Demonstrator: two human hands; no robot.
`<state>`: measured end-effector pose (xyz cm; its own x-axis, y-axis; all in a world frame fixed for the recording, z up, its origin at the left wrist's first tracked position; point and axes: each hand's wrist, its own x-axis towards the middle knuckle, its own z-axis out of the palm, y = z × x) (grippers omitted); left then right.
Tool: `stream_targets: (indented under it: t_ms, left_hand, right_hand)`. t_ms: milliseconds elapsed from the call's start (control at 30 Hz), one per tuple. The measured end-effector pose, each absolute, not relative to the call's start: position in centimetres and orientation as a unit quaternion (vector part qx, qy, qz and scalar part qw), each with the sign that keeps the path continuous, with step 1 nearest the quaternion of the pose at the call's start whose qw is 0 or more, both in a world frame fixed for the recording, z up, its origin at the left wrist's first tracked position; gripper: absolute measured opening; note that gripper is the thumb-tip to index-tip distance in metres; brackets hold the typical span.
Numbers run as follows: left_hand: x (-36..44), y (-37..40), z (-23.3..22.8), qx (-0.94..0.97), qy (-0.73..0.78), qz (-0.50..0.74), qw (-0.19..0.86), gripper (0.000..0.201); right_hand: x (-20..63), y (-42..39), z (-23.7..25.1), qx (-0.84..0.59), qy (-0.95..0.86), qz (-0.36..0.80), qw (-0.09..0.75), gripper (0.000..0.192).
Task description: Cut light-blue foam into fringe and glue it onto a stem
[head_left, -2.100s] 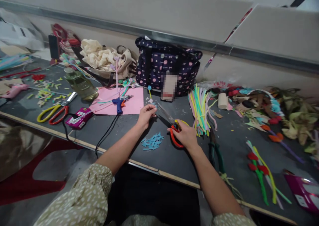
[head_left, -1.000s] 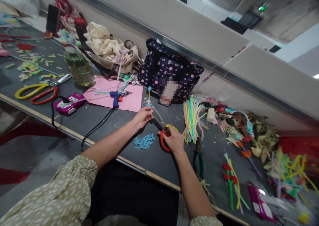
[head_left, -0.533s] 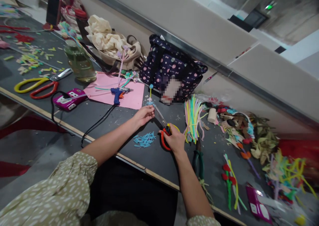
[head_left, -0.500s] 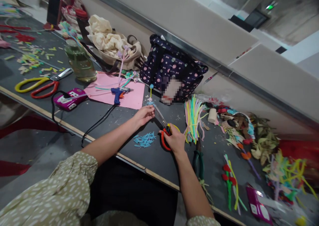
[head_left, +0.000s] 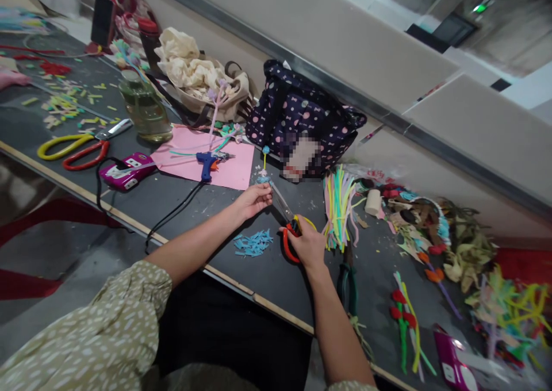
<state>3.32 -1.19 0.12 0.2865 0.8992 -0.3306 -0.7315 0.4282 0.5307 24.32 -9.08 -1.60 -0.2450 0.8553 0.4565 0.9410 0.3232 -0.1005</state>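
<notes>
Here the right hand (head_left: 309,245) grips scissors (head_left: 290,221); left hand (head_left: 253,200) fingers pinch a small, indistinct blue piece (head_left: 261,179)

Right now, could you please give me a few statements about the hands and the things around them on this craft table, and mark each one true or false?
1. The right hand holds scissors with red and yellow handles. True.
2. The left hand rests flat on the pink paper sheet. False: it pinches a small blue craft piece at the scissor blades, off the sheet.
3. A pile of blue cuttings lies on the table between the two forearms. True.
4. The blue glue gun lies inside the polka-dot bag. False: it lies on the pink sheet.
5. A second pair of scissors lies far left. True.
</notes>
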Motion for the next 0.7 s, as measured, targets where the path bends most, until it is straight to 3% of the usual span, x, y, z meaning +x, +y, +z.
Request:
stream_targets:
  t_ms: [700]
  left_hand:
    - [3.27,-1.17,0.18,0.125,0.309,0.515,0.79,0.016]
  right_hand:
    - [24.23,-9.29,-1.37,-0.567,-0.791,-0.107,0.204,0.055]
